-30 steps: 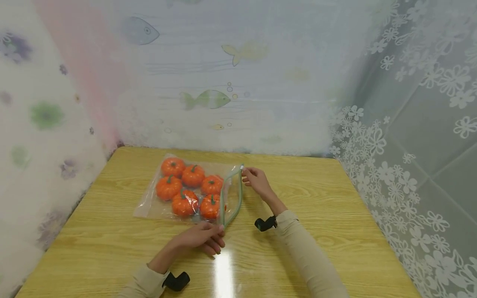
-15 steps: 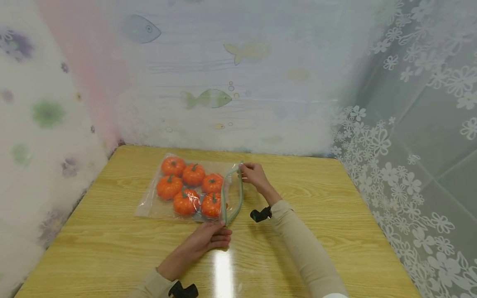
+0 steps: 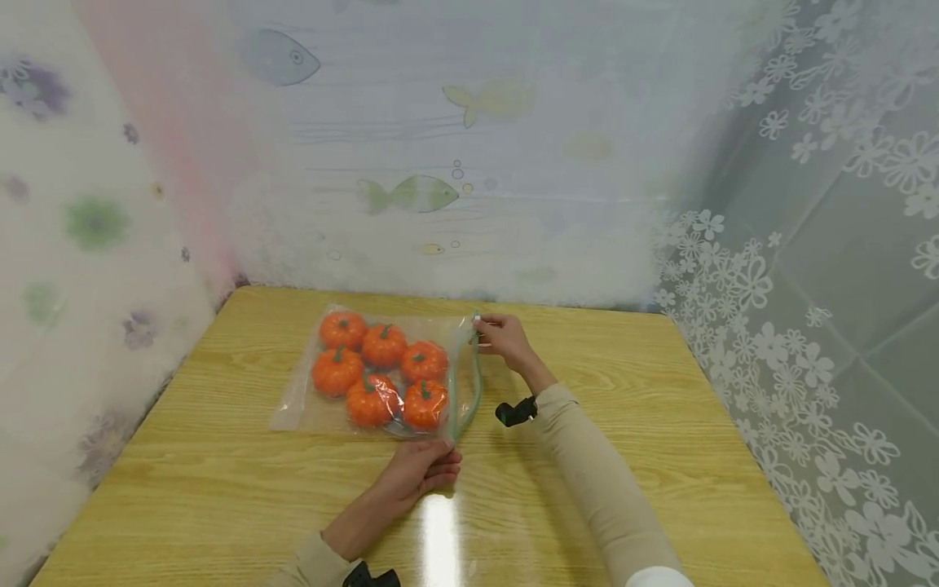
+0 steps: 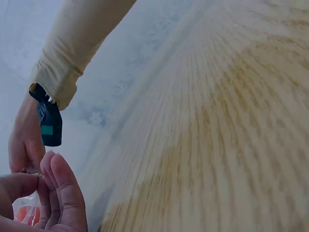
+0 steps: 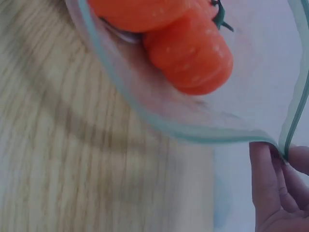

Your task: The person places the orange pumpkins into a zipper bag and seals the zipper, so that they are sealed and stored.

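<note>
A clear zip bag (image 3: 293, 412) with a green zip rim lies on the table, holding several orange toy pumpkins (image 3: 337, 372) with green stems. Its mouth faces right and gapes a little, both rims bowed apart. My left hand (image 3: 414, 473) pinches the near corner of the mouth between thumb and index finger; the other fingers extend to the right. At the far corner, beside a small white slider (image 3: 478, 319), my right hand (image 3: 508, 341) pinches the rim. The right wrist view looks into the mouth, with pumpkins (image 5: 193, 53) inside and the right hand's fingers (image 5: 264, 179) at the corner.
The yellow wood-grain table (image 3: 623, 456) meets a fish-patterned wall covering (image 3: 557, 244) at the back. Flower-patterned coverings stand along both sides. A bright light reflection (image 3: 440, 538) shows on the table near the front.
My left hand has moved slightly right with the near corner. The gap between the rims looks narrower. The right hand has shifted slightly up at the far corner, still pinching it.
</note>
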A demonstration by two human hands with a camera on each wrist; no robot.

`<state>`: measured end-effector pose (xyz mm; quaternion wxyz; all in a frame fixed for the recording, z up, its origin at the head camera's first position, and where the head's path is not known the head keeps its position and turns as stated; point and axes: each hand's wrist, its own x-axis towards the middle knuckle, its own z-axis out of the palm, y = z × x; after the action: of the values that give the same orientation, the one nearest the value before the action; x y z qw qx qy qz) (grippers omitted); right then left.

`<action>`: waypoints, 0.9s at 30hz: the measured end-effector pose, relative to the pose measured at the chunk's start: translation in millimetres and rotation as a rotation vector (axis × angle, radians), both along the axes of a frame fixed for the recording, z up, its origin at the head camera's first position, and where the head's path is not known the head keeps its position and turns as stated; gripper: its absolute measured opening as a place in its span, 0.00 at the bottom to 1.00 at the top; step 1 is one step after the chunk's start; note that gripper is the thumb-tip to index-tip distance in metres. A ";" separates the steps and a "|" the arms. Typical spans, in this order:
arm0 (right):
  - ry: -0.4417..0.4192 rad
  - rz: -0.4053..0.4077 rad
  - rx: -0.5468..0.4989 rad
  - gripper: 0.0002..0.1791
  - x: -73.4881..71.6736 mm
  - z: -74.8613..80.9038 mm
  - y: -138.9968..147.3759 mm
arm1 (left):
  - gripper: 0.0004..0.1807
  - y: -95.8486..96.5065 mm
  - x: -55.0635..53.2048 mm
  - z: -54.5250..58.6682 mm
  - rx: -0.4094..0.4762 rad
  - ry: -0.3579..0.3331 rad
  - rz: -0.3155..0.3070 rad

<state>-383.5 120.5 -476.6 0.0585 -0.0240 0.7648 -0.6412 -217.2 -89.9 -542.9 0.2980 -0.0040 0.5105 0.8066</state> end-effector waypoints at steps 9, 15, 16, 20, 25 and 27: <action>0.007 -0.024 0.007 0.23 -2.3 -2.4 10.6 | 0.14 8.6 12.4 1.0 -0.022 0.004 -0.015; 0.004 -0.026 -0.014 0.22 -1.1 -7.9 13.3 | 0.20 15.9 18.3 4.2 -0.044 0.009 -0.013; 0.004 -0.031 -0.014 0.22 -0.8 -8.2 13.4 | 0.20 16.8 18.7 4.3 -0.047 0.009 -0.024; 0.007 -0.040 -0.002 0.22 0.7 -8.4 14.0 | 0.22 17.8 19.6 6.3 -0.054 0.008 -0.144; 0.011 -0.029 0.015 0.22 2.4 -7.5 14.2 | 0.27 11.3 11.0 23.6 -0.106 0.164 -0.349; 0.016 -0.018 0.019 0.22 2.2 -7.9 13.7 | 0.27 5.8 2.9 35.4 -0.121 0.247 -0.409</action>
<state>-381.3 134.3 -484.6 0.0466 -0.0218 0.7715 -0.6342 -214.4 -84.0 -507.4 0.3898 0.1801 0.5806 0.6918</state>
